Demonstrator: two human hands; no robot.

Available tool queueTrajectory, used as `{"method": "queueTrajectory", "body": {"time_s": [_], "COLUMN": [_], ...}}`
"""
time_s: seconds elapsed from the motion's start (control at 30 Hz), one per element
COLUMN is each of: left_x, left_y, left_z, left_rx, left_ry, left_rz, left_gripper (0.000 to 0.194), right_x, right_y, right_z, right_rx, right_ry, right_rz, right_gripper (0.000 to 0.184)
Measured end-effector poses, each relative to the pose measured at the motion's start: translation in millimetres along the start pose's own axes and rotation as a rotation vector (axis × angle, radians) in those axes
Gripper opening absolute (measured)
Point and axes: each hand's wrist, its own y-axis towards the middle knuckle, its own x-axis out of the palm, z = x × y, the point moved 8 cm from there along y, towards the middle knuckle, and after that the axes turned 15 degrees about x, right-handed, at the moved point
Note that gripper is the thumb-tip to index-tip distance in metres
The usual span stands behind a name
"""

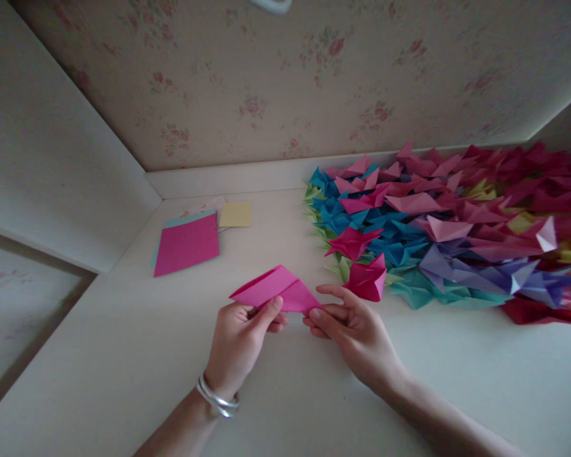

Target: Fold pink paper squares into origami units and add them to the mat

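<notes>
Desk [285, 406] surface, white and broad, is being bordered at the back by a pale board [238, 179], above which floral wallpaper [266, 82] is being shown. Much of the right side is being covered by a dense pile of folded paper pieces [409, 219], in which pink, red, blue, purple, turquoise, green and yellow are being mixed. At the pile's near left corner, two magenta pieces [367, 279] are being displayed, one behind the other.

Left of the pile, a pink folded paper is being held in front of the wearer by both hands. Its near edge is being gripped by the left hand [242, 336], with the thumb being pressed on the upper face and the fingers being tucked beneath. Its right corner is being pinched by the right hand [361, 336] between thumb and fingers, while one finger is being held raised, apart from the paper.

Farther left, a light blue sheet [184, 219] is being mostly covered by a magenta sheet [188, 247]. Between the hands, the pink folded paper [282, 289] is being kept pointed at both ends. Just beside the magenta sheet, a small yellow square [236, 214] is being seen. Around the left wrist, a silver bracelet [219, 401] is being worn.
</notes>
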Motion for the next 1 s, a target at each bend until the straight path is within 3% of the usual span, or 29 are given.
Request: {"method": "queueTrajectory", "body": {"time_s": [0.13,0.27,0.37,0.5,0.6,0.77,1.0], "left_x": [-12.0,-6.1,-2.7,-1.6,6.2,32.3,25.6], "left_y": [4.9,4.9,2.4,0.9,-0.1,-7.5,-7.5], "left_z": [-1.8,1.8,3.4,5.3,7.3,13.1,3.8], "left_rx": [-0.008,0.02,0.023,0.036,0.04,0.05,-0.02], "left_ry": [-0.02,0.021,0.033,0.043,0.016,-0.08,-0.048], "left_rz": [0.109,0.058,0.035,0.016,-0.061,-0.298,-0.194], "left_gripper": [0.03,0.032,0.033,0.032,0.031,0.03,0.031], "right_x": [-5.7,0.5,9.7,5.4,6.7,17.9,17.8], "right_y": [-1.9,-7.4,-9.0,-6.8,-6.2,-9.9,-9.6], "right_z": [-4.7,-10.8,-8.5,-3.1,-0.7,-3.5,-4.2], "right_rx": [-0.055,-0.12,-0.086,-0.031,-0.001,-0.016,-0.032], "right_ry": [0.0,0.02,-0.022,-0.111,-0.14,-0.081,-0.078], "right_rz": [0.025,-0.047,-0.116,-0.017,-0.005,-0.096,-0.125], "right_gripper": [0.039,0.041,0.045,0.045,0.045,0.041,0.039]}}
